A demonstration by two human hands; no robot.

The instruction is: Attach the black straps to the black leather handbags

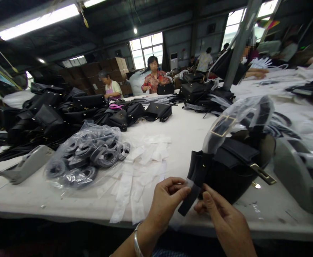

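Note:
A black handbag (pixel 231 167) with gold buckles stands on the white table (pixel 188 132) in front of me, its handle wrapped in clear plastic (pixel 239 117). My left hand (pixel 164 205), with a silver bangle on the wrist, pinches a small clear piece of tape or film against the bag's black strap (pixel 191 194). My right hand (pixel 224 219) holds the same strap from below, thumb pressed on it. The strap hangs from the bag's left side toward the table's near edge.
A clear bag of coiled grey straps (pixel 87 157) and loose white paper strips (pixel 143 167) lie to the left. Grey tape dispensers sit at far left (pixel 25 164) and right (pixel 298 171). Piles of black handbags (pixel 65 110) cover the far table; several people work behind.

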